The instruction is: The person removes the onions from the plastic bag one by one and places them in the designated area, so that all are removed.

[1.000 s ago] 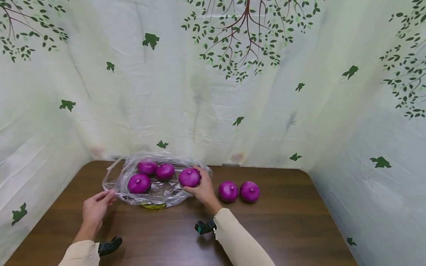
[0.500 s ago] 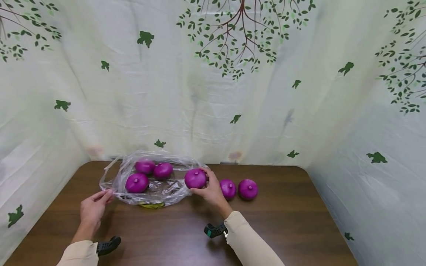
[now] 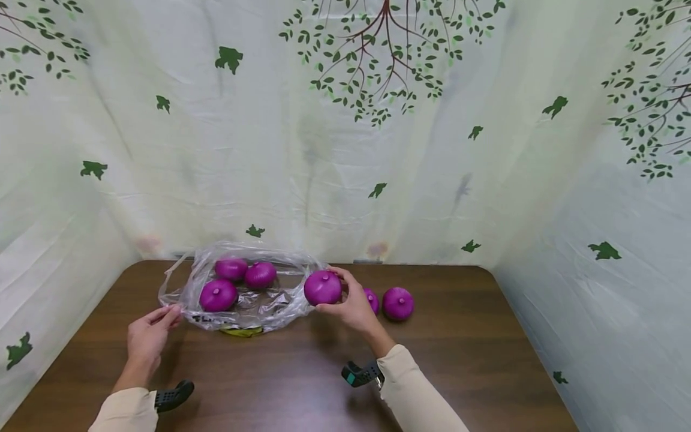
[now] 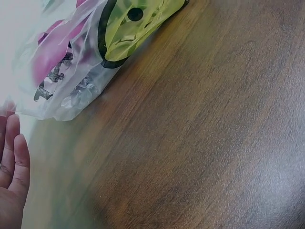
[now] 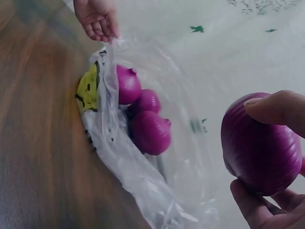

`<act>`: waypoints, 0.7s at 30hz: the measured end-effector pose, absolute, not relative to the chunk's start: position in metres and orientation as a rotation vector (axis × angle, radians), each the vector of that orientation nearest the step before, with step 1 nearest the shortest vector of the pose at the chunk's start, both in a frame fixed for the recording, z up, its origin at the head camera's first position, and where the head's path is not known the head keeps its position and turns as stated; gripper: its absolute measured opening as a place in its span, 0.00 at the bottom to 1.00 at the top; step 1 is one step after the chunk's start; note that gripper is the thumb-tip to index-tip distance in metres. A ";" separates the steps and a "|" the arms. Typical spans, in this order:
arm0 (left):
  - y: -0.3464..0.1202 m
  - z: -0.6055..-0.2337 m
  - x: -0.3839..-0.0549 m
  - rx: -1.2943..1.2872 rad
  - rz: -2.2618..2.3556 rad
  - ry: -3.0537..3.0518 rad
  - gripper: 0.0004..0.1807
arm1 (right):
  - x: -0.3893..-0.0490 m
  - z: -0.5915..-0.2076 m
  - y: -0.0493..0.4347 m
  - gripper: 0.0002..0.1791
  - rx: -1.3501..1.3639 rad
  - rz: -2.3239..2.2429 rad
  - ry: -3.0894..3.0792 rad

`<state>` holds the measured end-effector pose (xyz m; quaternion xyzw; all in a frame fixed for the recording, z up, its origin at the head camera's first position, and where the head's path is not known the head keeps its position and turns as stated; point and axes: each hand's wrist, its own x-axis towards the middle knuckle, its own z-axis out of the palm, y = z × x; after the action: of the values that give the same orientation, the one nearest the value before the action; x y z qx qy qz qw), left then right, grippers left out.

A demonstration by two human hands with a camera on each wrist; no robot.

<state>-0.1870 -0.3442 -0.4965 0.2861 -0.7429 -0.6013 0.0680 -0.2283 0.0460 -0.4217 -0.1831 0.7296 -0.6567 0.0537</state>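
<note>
A clear plastic bag (image 3: 283,318) with a yellow print lies open on the table, holding three red onions (image 3: 218,294). My left hand (image 3: 148,339) pinches the bag's left rim between thumb and fingers; in the right wrist view that left hand (image 5: 97,19) grips the film at its edge. At the bag's right rim, my right hand (image 3: 353,306) grips another red onion (image 3: 323,287), thumb on one side and fingers on the other. Seen from the right wrist, this onion (image 5: 259,145) is apart from the three in the bag.
To the right of the bag, two more onions (image 3: 398,303) sit on the brown wooden table (image 3: 459,360); my right hand partly hides the nearer one. A pale curtain (image 3: 335,150) with leaf prints hangs behind the table and along both sides.
My right hand has carried its onion rightward, from over the bag's right part to its right rim. The left hand keeps its pinch on the bag. The head view has shifted slightly.
</note>
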 end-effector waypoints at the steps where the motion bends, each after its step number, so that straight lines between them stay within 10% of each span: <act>1: -0.344 -0.497 -0.187 0.860 -1.824 -2.212 0.33 | -0.228 -0.421 0.048 0.41 -0.558 -1.993 2.213; 21: -0.341 -0.496 -0.190 0.893 -1.849 -2.204 0.24 | -0.228 -0.421 0.097 0.42 -0.527 -1.957 2.334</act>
<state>-0.1897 -0.3412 -0.4956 0.2959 -0.7302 -0.6124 0.0647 -0.2284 0.0970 -0.4209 -0.1704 0.7548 -0.6329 0.0251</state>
